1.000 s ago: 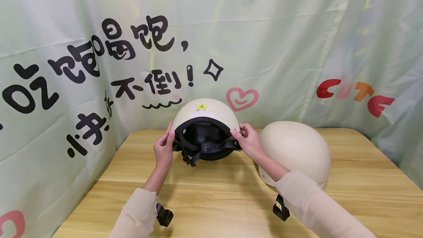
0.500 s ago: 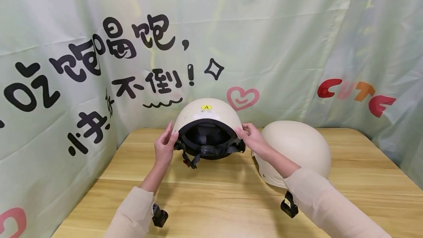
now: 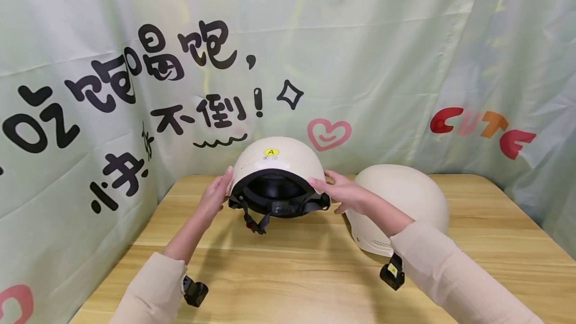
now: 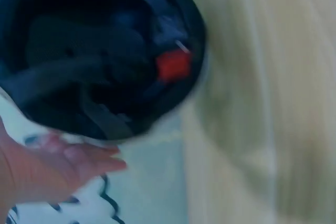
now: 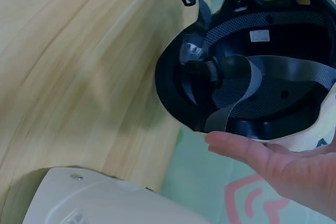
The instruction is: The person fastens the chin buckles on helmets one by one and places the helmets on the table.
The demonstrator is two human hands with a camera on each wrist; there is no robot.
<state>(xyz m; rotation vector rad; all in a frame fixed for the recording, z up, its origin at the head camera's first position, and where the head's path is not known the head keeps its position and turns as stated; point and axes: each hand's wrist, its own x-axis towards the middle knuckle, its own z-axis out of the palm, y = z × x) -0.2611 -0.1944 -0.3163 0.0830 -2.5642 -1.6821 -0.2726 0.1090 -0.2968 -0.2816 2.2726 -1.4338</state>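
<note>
A cream helmet (image 3: 288, 159) with a yellow "A" sticker is held up over the table, its black lined opening tilted toward me. My left hand (image 3: 213, 198) holds its left side; in the left wrist view, blurred, that hand (image 4: 58, 171) lies along the outer shell. On the opposite side my right hand (image 3: 348, 195) grips the edge, thumb in front and fingers partly hidden behind. Dark chin straps with a red-marked buckle (image 3: 255, 226) dangle at the left. The right wrist view shows grey straps (image 5: 294, 69) crossing the black inside.
A second cream helmet (image 3: 400, 199) rests on the wooden table (image 3: 288, 284), just right of and partly behind my right forearm. Printed cloth (image 3: 382, 64) hangs behind the table and along its sides. Small black cameras (image 3: 195, 291) sit on both wrists.
The held helmet has shifted slightly right, then back left, and its front has tipped downward. My left forearm has moved left and its hand has turned along the shell.
</note>
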